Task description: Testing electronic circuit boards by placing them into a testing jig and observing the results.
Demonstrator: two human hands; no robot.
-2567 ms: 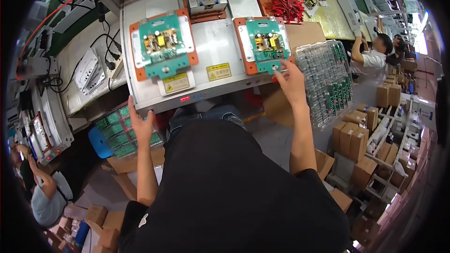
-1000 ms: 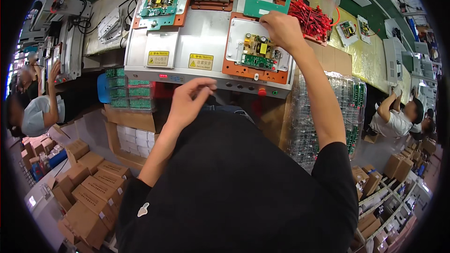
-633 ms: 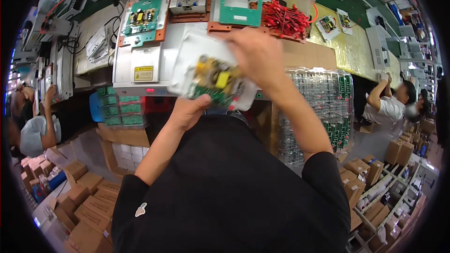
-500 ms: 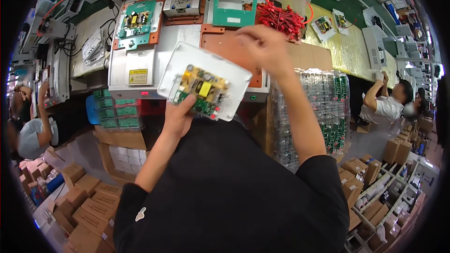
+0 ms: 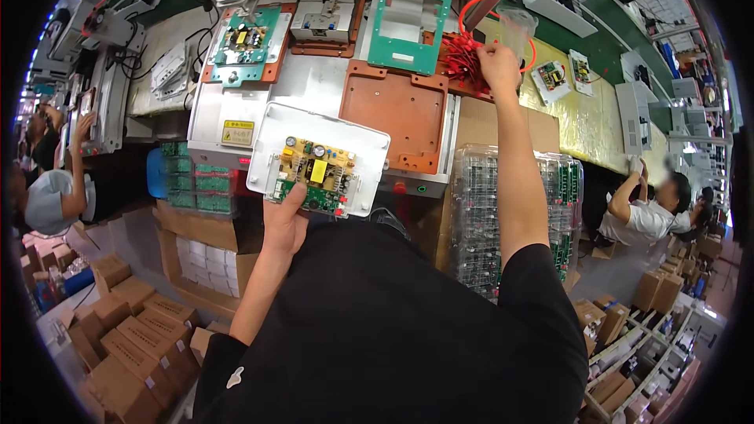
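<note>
My left hand grips the near edge of a white plastic housing, with the thumb over its rim. Inside the housing lies a circuit board with a yellow transformer and red parts at its near corner. My right hand reaches out to a pile of red wires, its fingertips pinched together on the wires at the pile's right side. Exactly how many wires are between the fingers is hidden.
Beyond the housing sits an orange-brown fixture plate with a green frame behind it. Another board lies on a green fixture at left. Stacked trays of boards stand at right. A clear plastic cup is near my right hand.
My right hand has moved from above the orange-brown plate out to the right, onto the red wires. The housing in my left hand has shifted left and turned slightly.
</note>
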